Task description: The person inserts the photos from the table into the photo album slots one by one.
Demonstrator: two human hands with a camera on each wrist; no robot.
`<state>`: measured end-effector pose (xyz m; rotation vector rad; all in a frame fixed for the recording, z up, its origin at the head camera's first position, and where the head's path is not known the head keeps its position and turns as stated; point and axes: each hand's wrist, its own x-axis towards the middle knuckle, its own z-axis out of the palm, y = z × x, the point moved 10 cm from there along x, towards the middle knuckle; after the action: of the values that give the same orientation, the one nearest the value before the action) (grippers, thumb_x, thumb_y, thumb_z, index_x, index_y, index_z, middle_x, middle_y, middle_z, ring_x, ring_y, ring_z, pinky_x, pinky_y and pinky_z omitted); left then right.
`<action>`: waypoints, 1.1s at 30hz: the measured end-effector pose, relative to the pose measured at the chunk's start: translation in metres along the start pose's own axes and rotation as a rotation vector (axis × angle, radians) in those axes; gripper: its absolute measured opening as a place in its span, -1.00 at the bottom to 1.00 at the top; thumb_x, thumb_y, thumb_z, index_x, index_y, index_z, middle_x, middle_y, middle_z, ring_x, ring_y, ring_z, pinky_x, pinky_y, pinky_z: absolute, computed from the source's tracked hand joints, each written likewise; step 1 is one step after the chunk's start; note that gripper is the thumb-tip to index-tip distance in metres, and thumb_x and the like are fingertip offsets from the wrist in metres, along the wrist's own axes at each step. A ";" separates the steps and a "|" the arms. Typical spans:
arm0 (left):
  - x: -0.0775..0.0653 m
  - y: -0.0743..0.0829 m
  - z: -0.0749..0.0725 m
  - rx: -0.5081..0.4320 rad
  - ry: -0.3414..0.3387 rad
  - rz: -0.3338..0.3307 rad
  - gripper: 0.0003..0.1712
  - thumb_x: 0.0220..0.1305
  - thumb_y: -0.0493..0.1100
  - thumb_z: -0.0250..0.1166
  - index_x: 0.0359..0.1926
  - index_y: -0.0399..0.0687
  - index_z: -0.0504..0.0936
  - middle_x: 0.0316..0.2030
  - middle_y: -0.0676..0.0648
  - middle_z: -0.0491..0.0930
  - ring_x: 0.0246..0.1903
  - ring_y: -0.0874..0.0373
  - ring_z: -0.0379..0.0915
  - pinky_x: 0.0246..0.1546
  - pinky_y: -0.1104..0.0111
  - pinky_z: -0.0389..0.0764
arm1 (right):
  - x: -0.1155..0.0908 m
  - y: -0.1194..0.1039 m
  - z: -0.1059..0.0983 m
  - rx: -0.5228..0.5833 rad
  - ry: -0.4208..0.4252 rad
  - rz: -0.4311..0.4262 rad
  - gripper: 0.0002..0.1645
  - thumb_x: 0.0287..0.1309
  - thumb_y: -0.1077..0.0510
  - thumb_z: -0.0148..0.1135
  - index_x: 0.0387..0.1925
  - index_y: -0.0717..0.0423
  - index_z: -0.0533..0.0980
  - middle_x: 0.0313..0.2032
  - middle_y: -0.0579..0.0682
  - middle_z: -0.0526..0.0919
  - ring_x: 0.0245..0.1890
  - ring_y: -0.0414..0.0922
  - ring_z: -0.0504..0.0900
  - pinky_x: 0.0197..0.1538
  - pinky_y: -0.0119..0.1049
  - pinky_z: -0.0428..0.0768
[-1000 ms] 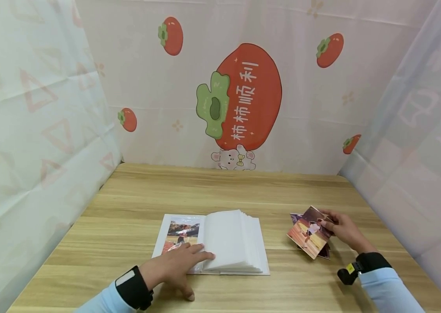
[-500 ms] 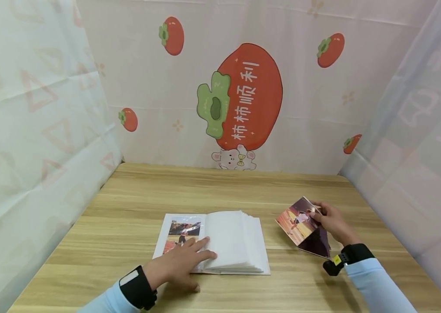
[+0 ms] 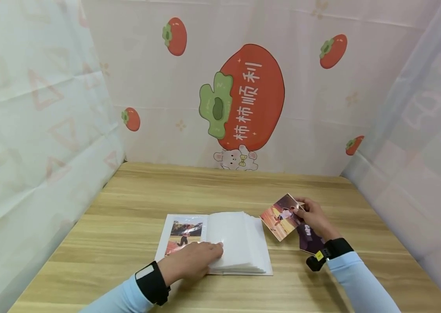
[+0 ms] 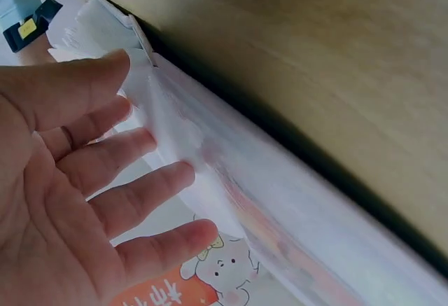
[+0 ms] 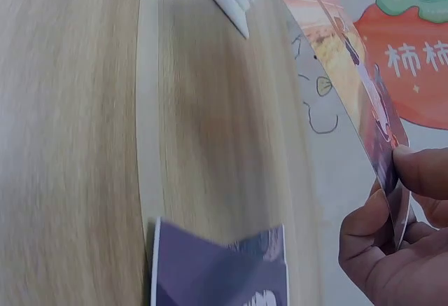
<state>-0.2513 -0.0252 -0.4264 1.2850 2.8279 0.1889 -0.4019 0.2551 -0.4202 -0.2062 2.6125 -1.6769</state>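
A white photo album (image 3: 265,248) lies open on the table, a printed photo (image 3: 185,230) in its left-hand sleeve and a block of white pages (image 3: 228,234) on the right. My left hand (image 3: 193,258) reaches over the lower middle of the album, fingertips at the lower left of the pages. In the left wrist view, its fingers (image 4: 147,194) are spread and lightly bent beside the album. Between thumb and fingers, my right hand (image 3: 316,217) pinches a sunset-toned photo (image 3: 280,217), raised and tilted above the table right of the album.
Dark-backed photos (image 3: 309,239) lie on the wooden table (image 3: 126,195) below my right hand. Behind the table hangs a white cloth (image 3: 146,78) with persimmon prints, and similar cloths close off both sides.
My right hand has lifted the photo away from the others and carried it left toward the album. My left hand has shifted slightly right along the album's lower part, its fingers drawn closer together.
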 end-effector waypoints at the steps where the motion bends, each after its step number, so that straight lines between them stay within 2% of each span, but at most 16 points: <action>1: 0.001 0.000 0.000 -0.008 0.007 0.000 -0.62 0.06 -0.31 0.30 -0.08 0.02 0.45 0.04 0.00 0.50 -0.11 0.18 0.44 -0.25 0.33 0.49 | 0.001 -0.001 0.002 0.001 0.005 0.001 -0.50 0.31 0.35 -0.06 0.25 0.37 0.19 -0.25 0.20 0.41 -0.39 -0.09 0.41 -0.39 -0.25 0.50; 5: 0.004 0.003 0.000 -0.026 0.024 0.006 -0.47 0.03 -0.31 0.34 0.05 0.12 0.47 -0.04 0.08 0.48 -0.17 0.18 0.42 -0.20 0.34 0.48 | 0.007 -0.001 0.009 0.053 0.033 0.023 -0.51 0.30 0.36 -0.05 0.24 0.36 0.20 -0.32 0.16 0.43 -0.47 -0.11 0.46 -0.42 -0.21 0.50; 7: 0.005 0.005 0.000 0.008 0.034 0.018 -0.42 0.02 -0.28 0.38 0.10 0.16 0.48 -0.03 0.08 0.46 -0.17 0.16 0.42 -0.20 0.35 0.48 | 0.010 -0.001 0.013 0.091 0.050 0.045 -0.51 0.30 0.36 -0.04 0.24 0.37 0.20 -0.37 0.14 0.43 -0.52 -0.12 0.47 -0.45 -0.23 0.49; 11: 0.006 0.008 -0.001 0.085 0.048 0.023 -0.41 -0.01 -0.23 0.42 0.09 0.21 0.52 -0.11 0.10 0.43 -0.27 0.19 0.38 -0.34 0.41 0.46 | 0.018 -0.001 0.022 0.160 0.078 0.101 -0.50 0.30 0.36 -0.05 0.25 0.36 0.17 -0.41 0.10 0.44 -0.55 -0.15 0.45 -0.46 -0.28 0.47; 15: 0.009 0.008 -0.001 0.121 0.049 0.009 -0.45 0.02 -0.25 0.38 0.06 0.25 0.55 -0.17 0.12 0.42 -0.33 0.20 0.34 -0.43 0.43 0.43 | 0.028 0.000 0.032 0.204 0.110 0.169 -0.51 0.29 0.36 -0.08 0.23 0.38 0.17 -0.34 0.11 0.45 -0.50 -0.15 0.44 -0.41 -0.30 0.47; 20: 0.011 0.010 -0.002 0.143 0.039 0.002 -0.44 0.05 -0.34 0.31 0.05 0.30 0.57 -0.17 0.09 0.41 -0.33 0.18 0.31 -0.46 0.42 0.41 | 0.041 0.002 0.043 0.230 0.144 0.237 -0.52 0.29 0.36 -0.10 0.22 0.37 0.16 -0.19 0.17 0.40 -0.41 -0.12 0.42 -0.29 -0.22 0.47; 24: 0.011 0.012 -0.002 0.162 0.033 0.005 -0.42 0.05 -0.36 0.31 0.05 0.31 0.56 -0.16 0.08 0.40 -0.33 0.18 0.29 -0.48 0.43 0.39 | 0.048 0.002 0.054 0.247 0.141 0.237 -0.56 0.29 0.35 -0.10 0.19 0.37 0.18 -0.20 0.19 0.38 -0.41 -0.10 0.42 -0.32 -0.22 0.44; 30: 0.012 0.010 0.002 0.156 0.013 -0.001 -0.41 0.07 -0.34 0.31 0.08 0.34 0.54 -0.11 0.06 0.39 -0.30 0.17 0.27 -0.46 0.43 0.39 | 0.053 -0.006 0.070 0.266 0.131 0.192 -0.60 0.26 0.37 -0.04 0.12 0.39 0.22 -0.38 0.14 0.44 -0.52 -0.13 0.42 -0.41 -0.23 0.40; 33: 0.012 0.010 0.004 0.144 0.001 -0.007 -0.39 0.06 -0.33 0.31 0.09 0.36 0.53 -0.04 0.01 0.37 -0.26 0.15 0.28 -0.44 0.40 0.41 | 0.055 -0.005 0.076 0.271 0.143 0.209 -0.62 0.26 0.37 -0.04 0.10 0.35 0.24 -0.35 0.13 0.45 -0.53 -0.13 0.41 -0.41 -0.23 0.38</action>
<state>-0.2518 -0.0092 -0.4285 1.2994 2.8941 -0.0152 -0.4488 0.1774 -0.4452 0.1943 2.3594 -2.0035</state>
